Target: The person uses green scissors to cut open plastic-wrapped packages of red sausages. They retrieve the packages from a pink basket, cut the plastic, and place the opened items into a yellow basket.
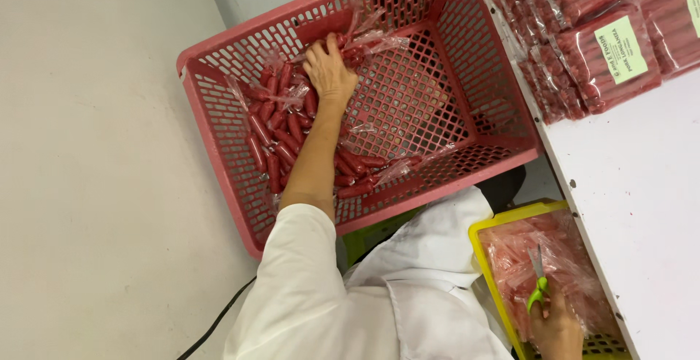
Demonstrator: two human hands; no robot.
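Head view: I look down on two bare hands, a white sleeve (306, 272), baskets, a table edge.
Right hand (558, 327): nearest me, at 5 o'clock of the picture, fingers closed around green-handled scissors (538, 280), blades pointing up and away.
Yellow basket (487, 258): under that hand, beside the white table (642, 207); it holds a loose heap of clear plastic with pale pink pieces inside, which I cannot make out singly.
Left hand (329, 72): reaching far out, at 11 o'clock, fingers curled down onto a clear bag of red sausages (357, 48) by the far wall of the red basket; I judge it gripping that bag, though the fingertips are hidden.
Red basket (467, 90): a slotted crate, mostly bare at its 3 o'clock half; bagged red sausages (273, 130) lie along the 9 o'clock side and a few (361, 170) near the close wall.
Doing it well: I judge the grasp best taken on the sausages themselves, not the loose plastic tail, which could slip; I would keep the scissors held low and pointed away from the plastic heap.
Sealed packs (609, 57): farthest, at 1 o'clock on the table, stacked with pale green labels.
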